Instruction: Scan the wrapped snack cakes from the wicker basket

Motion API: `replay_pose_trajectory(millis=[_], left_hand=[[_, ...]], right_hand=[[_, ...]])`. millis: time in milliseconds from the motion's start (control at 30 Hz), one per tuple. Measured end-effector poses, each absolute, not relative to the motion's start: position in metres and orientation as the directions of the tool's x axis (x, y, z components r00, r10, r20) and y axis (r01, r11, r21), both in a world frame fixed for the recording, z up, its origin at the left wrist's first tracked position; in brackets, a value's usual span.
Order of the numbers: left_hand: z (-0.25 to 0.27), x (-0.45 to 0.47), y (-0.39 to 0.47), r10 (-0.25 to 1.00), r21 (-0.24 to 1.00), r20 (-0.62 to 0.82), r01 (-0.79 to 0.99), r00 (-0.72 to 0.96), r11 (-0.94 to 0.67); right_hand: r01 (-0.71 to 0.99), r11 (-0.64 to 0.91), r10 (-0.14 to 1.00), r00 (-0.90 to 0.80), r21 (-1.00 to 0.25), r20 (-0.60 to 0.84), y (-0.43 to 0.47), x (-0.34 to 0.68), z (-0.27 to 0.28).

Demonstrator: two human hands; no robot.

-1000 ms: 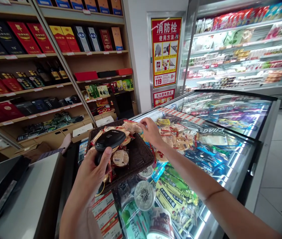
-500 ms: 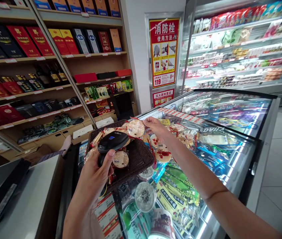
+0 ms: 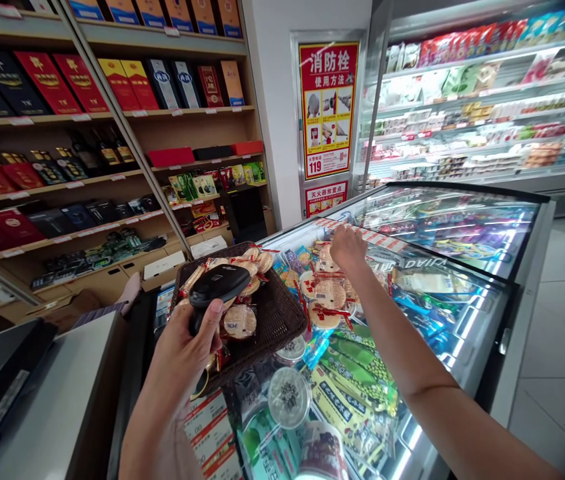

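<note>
My left hand [image 3: 190, 333] is wrapped around the handle of a black barcode scanner [image 3: 220, 283], which is held over a dark brown woven basket [image 3: 282, 313]. Round crackers in clear wrappers lie in the basket, among them a wrapped cracker [image 3: 239, 321] below the scanner head. My right hand [image 3: 349, 248] is at the far edge of a pile of wrapped crackers [image 3: 330, 293] on the freezer's glass lid. Its fingers are curled closed and point down; what they may hold is hidden.
Under the glass of the chest freezer [image 3: 500, 320] lie colourful ice-cream packs and tubs [image 3: 288, 398]. A white counter [image 3: 77, 400] with a black device [image 3: 2, 387] stands at left. Boxed goods fill shelves [image 3: 172, 113] behind; a lit refrigerated display [image 3: 477, 100] stands at back right.
My right hand has moved right, from a wrapped cracker at the basket's far edge to the pile on the glass, and its fingers have curled. The scanner has shifted slightly left.
</note>
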State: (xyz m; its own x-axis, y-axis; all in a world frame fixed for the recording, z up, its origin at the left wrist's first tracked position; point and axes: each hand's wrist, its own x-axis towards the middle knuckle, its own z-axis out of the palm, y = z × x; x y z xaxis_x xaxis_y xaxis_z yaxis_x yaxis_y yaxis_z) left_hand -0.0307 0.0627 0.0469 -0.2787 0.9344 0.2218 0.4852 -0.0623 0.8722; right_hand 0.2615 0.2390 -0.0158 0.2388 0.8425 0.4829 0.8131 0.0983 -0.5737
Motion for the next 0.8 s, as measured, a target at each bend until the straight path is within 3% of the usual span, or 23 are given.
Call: replay_pose_trajectory(millis=[67, 100, 233, 300, 400, 567, 700, 800], left_hand=[[0.046, -0.034, 0.063, 0.928, 0.884, 0.224, 0.463, -0.297, -0.065], [0.046, -0.036, 0.064, 0.925, 0.885, 0.227, 0.461, -0.304, -0.065], [0.045, -0.041, 0.064, 0.928, 0.88, 0.219, 0.472, -0.3, -0.055], [0.046, -0.041, 0.064, 0.93, 0.883, 0.218, 0.465, -0.296, -0.059], [0.048, -0.037, 0.063, 0.931, 0.887, 0.222, 0.456, -0.29, -0.07], [0.047, -0.034, 0.063, 0.93, 0.874, 0.237, 0.48, -0.28, -0.078], [0.046, -0.036, 0.064, 0.934, 0.861, 0.234, 0.504, -0.271, -0.069], [0.046, -0.035, 0.063, 0.939, 0.859, 0.216, 0.509, -0.266, -0.054]], right_hand=[[0.882, -0.014, 0.837, 0.269, -0.471, 0.477, 0.236, 0.243, -0.014], [0.896, 0.004, 0.868, 0.217, -0.444, 0.446, 0.233, 0.229, -0.013], [0.763, 0.291, 0.956, -0.205, -0.577, 0.211, 0.212, 0.163, -0.02], [0.657, 0.407, 0.901, -0.402, -0.634, 0.162, 0.2, 0.134, -0.032], [0.604, 0.481, 0.83, -0.547, -0.635, 0.109, 0.188, 0.107, -0.053], [0.68, 0.499, 0.844, -0.523, -0.537, 0.122, 0.192, 0.102, -0.067], [0.593, 0.489, 0.806, -0.587, -0.639, 0.071, 0.199, 0.116, -0.053], [0.585, 0.417, 0.858, -0.507, -0.696, 0.087, 0.203, 0.136, -0.033]])
